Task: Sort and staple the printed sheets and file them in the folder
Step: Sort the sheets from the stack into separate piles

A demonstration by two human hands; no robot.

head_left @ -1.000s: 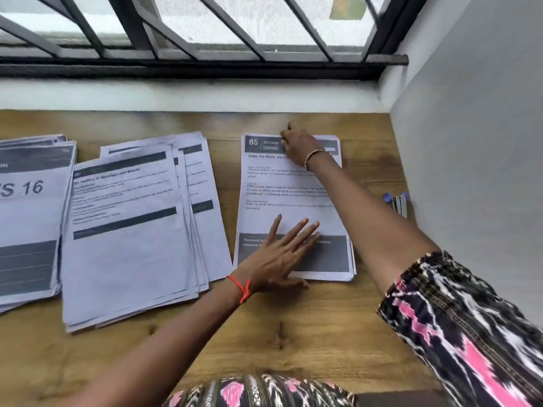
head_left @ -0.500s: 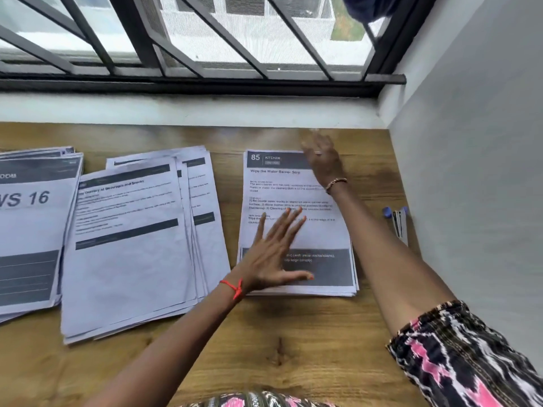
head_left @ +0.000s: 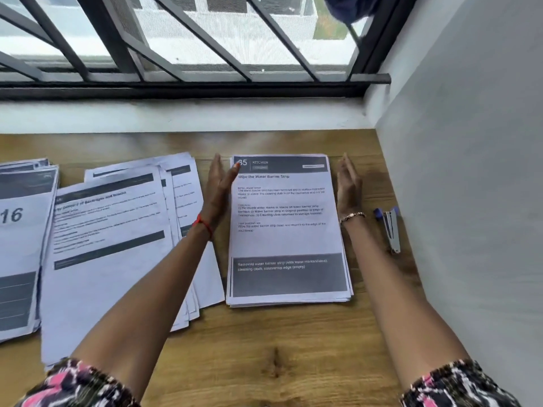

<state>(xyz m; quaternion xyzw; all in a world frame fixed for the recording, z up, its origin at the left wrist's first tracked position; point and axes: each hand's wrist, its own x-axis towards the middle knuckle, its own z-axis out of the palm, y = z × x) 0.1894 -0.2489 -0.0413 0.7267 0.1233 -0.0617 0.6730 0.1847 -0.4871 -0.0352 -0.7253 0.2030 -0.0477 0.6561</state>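
A neat stack of printed sheets (head_left: pixel 288 242), headed "85 KITCHEN", lies on the wooden desk at centre right. My left hand (head_left: pixel 217 192) stands on edge with straight fingers against the stack's upper left side. At the stack's upper right side, my right hand (head_left: pixel 348 186) stands the same way. Neither hand holds anything. A looser fanned pile of sheets (head_left: pixel 117 248) lies to the left, partly under my left forearm. A third pile (head_left: pixel 20 245), marked "16", sits at the far left edge. A small stapler (head_left: pixel 390 227) lies right of the stack near the wall.
The wooden desk (head_left: pixel 264 362) ends at a white sill under a barred window (head_left: pixel 191 54) at the back. A grey wall (head_left: pixel 470 201) closes off the right side, close to the stapler. No folder is in view.
My left hand lifted off the stack's lower part and moved up to its left edge. My right hand left the top of the sheet and went to the right edge. The view tilted up.
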